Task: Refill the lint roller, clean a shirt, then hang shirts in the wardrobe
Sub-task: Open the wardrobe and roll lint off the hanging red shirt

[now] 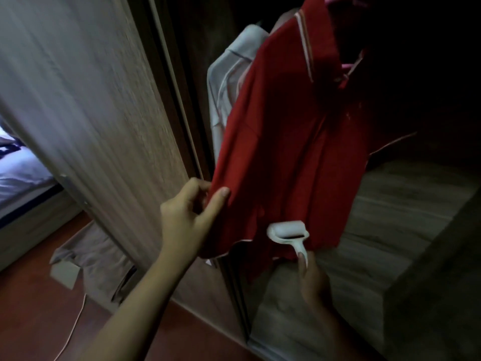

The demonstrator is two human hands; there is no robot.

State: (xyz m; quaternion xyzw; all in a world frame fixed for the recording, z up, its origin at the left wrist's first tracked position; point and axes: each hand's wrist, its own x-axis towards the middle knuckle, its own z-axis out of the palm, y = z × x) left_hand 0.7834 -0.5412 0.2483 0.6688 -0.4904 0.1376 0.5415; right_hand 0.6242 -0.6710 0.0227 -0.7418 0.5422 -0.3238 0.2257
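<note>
A red polo shirt [291,131] with a pale-striped collar hangs on a pink hanger [347,65] inside the open wardrobe. My left hand [190,217] pinches the shirt's lower left hem between thumb and fingers, holding the cloth taut. My right hand [313,280] grips the handle of a white lint roller [287,231]. The roller's head lies against the shirt's lower front. Behind the red shirt hangs a pale grey shirt [231,82], partly hidden.
The wardrobe's wooden sliding door [91,113] stands to the left. A wooden shelf [385,204] lies below the shirts. A bed [18,173] shows at far left. On the reddish floor lie a brown cloth [96,256] and a thin cable [75,327].
</note>
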